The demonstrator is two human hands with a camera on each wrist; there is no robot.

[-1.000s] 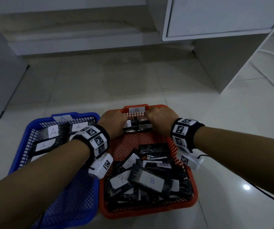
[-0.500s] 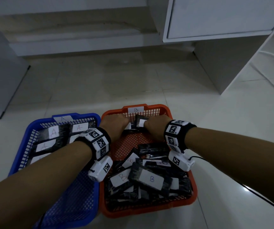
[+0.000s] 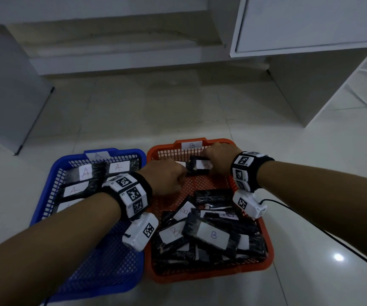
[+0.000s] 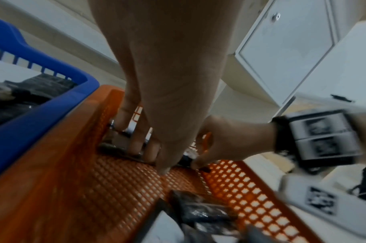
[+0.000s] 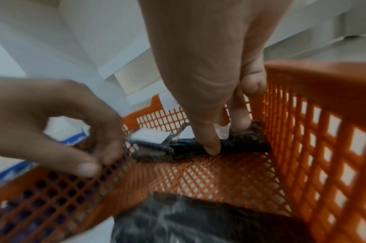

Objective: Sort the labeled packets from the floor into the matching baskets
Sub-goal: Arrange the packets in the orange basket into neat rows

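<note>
Plastic mesh formed both baskets: the orange basket (image 3: 264, 260), tagged B on its far rim, stood on the glossy tiled floor (image 3: 178, 111) touching the blue basket (image 3: 45, 195), tagged A. Packets (image 3: 211, 235) wrapped in crinkly black film, flat and rectangular with white paper labels, lay heaped at the orange basket's near end; those marked A (image 3: 85, 173) lay flat in the blue one. At the far end of the orange basket a black packet (image 3: 197, 165) sat against the wall, low on the mesh bottom. The right hand (image 3: 219, 155) had its grip clamped on this packet, thumb on the near edge and fingers (image 5: 243, 121) on top. The left hand (image 3: 167, 177) was just beside it, fingers (image 4: 136, 144) curled down onto a second packet (image 5: 150, 146); whether that grip was closed on it I could not tell.
</note>
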